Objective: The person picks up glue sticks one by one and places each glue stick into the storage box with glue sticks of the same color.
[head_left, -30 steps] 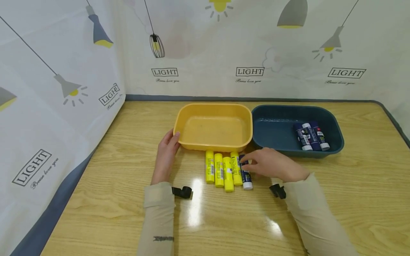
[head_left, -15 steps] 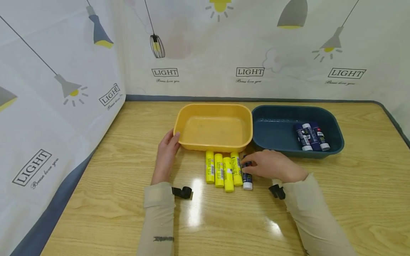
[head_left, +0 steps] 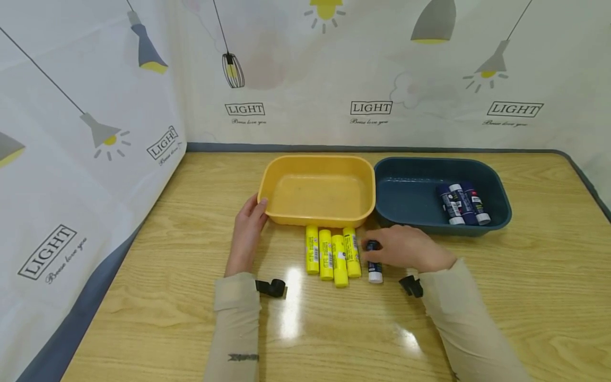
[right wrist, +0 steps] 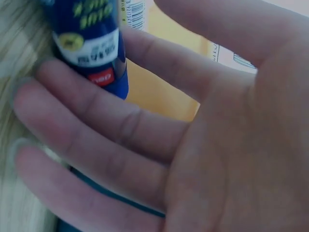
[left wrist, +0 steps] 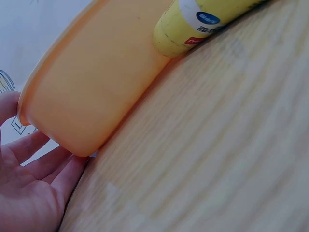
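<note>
the right hand's grip (head_left: 406, 247) is drawn narrow round a dark blue glue stick (head_left: 375, 270), which sits between its fingers with the white end toward the person; whether it touches the bench (head_left: 157, 297), i cannot tell. just beside it, well within reach, four yellow glue sticks (head_left: 340, 260) lie side by side in an uneven row along the front of the yellow tub (head_left: 320, 192). the left hand's grip (head_left: 247, 228) pinches that tub's near left corner, thumb over the rim and fingers against the outer wall. right next to the yellow tub stands a dark blue tub (head_left: 408, 196), three blue glue sticks (head_left: 463, 206) lying together toward its right end. behind hangs a lamp-printed cloth (head_left: 296, 63).
</note>
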`<state>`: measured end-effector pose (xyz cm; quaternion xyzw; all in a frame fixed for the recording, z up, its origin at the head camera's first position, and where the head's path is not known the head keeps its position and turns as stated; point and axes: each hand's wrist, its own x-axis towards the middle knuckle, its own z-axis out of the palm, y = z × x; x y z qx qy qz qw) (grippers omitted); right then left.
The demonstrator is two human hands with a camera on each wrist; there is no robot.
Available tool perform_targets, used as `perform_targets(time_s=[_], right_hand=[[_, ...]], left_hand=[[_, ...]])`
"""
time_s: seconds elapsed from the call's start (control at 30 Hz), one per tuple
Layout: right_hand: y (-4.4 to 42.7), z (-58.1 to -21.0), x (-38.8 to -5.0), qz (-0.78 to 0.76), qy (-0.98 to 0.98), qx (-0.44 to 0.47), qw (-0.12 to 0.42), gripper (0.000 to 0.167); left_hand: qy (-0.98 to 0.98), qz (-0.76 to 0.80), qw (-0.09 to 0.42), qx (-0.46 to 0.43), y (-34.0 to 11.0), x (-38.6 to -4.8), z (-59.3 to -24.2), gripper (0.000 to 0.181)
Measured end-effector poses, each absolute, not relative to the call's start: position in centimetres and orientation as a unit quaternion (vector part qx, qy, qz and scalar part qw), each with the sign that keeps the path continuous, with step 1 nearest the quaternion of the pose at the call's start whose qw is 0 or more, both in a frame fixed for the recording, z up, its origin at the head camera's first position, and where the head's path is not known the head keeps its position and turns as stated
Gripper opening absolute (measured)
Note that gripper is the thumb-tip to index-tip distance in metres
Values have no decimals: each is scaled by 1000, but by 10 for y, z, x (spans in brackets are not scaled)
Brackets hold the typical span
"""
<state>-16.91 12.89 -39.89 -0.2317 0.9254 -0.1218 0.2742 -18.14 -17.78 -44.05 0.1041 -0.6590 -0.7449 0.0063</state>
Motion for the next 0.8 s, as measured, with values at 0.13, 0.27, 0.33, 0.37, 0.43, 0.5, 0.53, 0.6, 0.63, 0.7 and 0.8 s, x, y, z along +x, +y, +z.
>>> perform_targets(time_s=[0.13, 0.27, 0.33, 0.37, 0.43, 0.5, 0.53, 0.6, 0.63, 0.7, 0.8], right_hand=[[129, -399, -169, -128, 923, -226, 284, 33], [127, -402, -170, -127, 923, -219, 289, 34], [126, -403, -170, -132, 922, -213, 294, 34], [125, -404, -170, -136, 922, -210, 296, 35], [124, -404, -169, -146, 920, -205, 301, 35], [124, -404, -169, -151, 919, -203, 301, 35], [124, -404, -168, -152, 920, -204, 298, 35], [124, -402, -168, -150, 921, -207, 294, 35], [124, -402, -167, -148, 921, -210, 292, 36], [124, -400, -167, -144, 922, -214, 288, 37], [126, -396, -166, -143, 922, -215, 289, 38]], left_hand=[[-657, -747, 6, 101, -178, -181, -440, 50], [-657, -747, 7, 99, -178, -180, -440, 51], [-658, -746, 6, 99, -178, -180, -440, 51], [-658, -746, 7, 99, -178, -180, -440, 51], [-657, -747, 7, 100, -178, -180, -440, 51], [-657, -747, 7, 101, -178, -180, -440, 51], [-657, -747, 7, 101, -177, -180, -439, 50], [-658, -746, 8, 101, -177, -180, -439, 50], [-659, -746, 7, 100, -177, -180, -439, 50], [-659, -745, 6, 98, -177, -180, -439, 50], [-659, -746, 4, 97, -177, -179, -438, 51]])
